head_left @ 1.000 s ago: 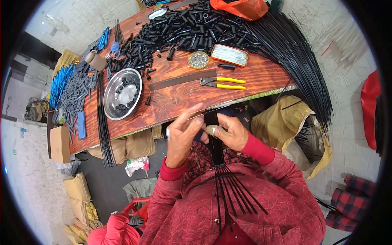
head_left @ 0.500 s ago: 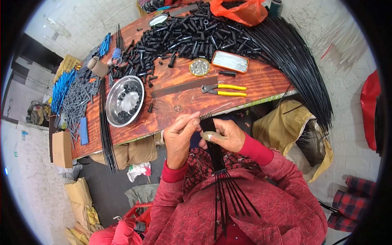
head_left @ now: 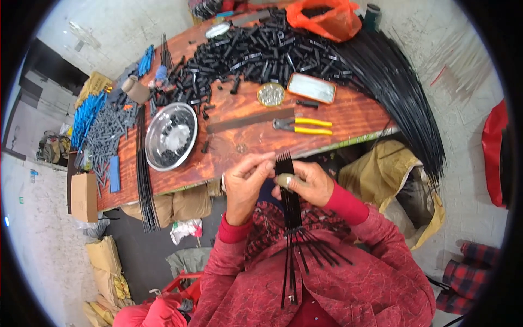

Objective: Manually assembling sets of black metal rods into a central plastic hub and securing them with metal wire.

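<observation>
My right hand [head_left: 311, 184] is closed round a flat row of thin black rods [head_left: 292, 212], held upright before my chest. Across the row, at the right thumb, lies an olive-tan pad or thumb cover [head_left: 283, 181]; which one I cannot tell. The rods' upper tips stand side by side above it, while their lower ends fan out over my jacket. Pinched together, the fingers of my left hand [head_left: 246, 184] touch the left edge of the row near the tips. Whatever is in that pinch is too small to make out.
On the wooden table [head_left: 234, 163] lie yellow-handled pliers [head_left: 305, 125], a dark metal strip [head_left: 245, 120], a bowl of black parts [head_left: 148, 143] and a dish of small metal pieces [head_left: 271, 95]. Black tubes [head_left: 261, 57] heap behind; long black rods [head_left: 406, 90] overhang the right edge above an open sack [head_left: 376, 169].
My left hand has shifted slightly right, still pinched beside the rod tips. The lower rod ends swing a little and spread farther right. The view has tilted slightly.
</observation>
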A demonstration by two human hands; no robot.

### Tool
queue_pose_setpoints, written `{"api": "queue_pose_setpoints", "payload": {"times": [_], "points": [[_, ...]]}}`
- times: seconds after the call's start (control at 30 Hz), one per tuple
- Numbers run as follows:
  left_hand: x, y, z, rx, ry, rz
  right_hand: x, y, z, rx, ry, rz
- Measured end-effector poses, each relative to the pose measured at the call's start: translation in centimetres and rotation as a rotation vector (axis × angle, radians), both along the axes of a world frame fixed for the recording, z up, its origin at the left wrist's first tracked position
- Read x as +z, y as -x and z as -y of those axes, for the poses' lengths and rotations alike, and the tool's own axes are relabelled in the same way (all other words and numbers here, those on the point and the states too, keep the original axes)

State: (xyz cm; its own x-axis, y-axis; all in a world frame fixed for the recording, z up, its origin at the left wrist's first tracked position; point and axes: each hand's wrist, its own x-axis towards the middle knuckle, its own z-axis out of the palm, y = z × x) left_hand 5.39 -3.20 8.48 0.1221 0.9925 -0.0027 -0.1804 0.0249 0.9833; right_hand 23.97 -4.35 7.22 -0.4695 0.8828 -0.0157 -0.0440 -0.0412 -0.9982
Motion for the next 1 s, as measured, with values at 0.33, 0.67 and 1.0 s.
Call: {"api": "queue_pose_setpoints", "payload": {"times": [0.33,0.67,1.0], "points": [[1.4,1.1,0.3,-0.137,0.084,-0.026,-1.2,0.8,1.4,-0.037,0.100,-0.066],[1.1,1.4,1.5,-0.129,-0.218,-0.157,2.1,-0.2,3.0,0.036,-0.043,0.267],[2.7,2.7,0.8,-0.055,-0.201,-0.208,1.9,-0.1,1.2,0.024,-0.088,0.282]]}}
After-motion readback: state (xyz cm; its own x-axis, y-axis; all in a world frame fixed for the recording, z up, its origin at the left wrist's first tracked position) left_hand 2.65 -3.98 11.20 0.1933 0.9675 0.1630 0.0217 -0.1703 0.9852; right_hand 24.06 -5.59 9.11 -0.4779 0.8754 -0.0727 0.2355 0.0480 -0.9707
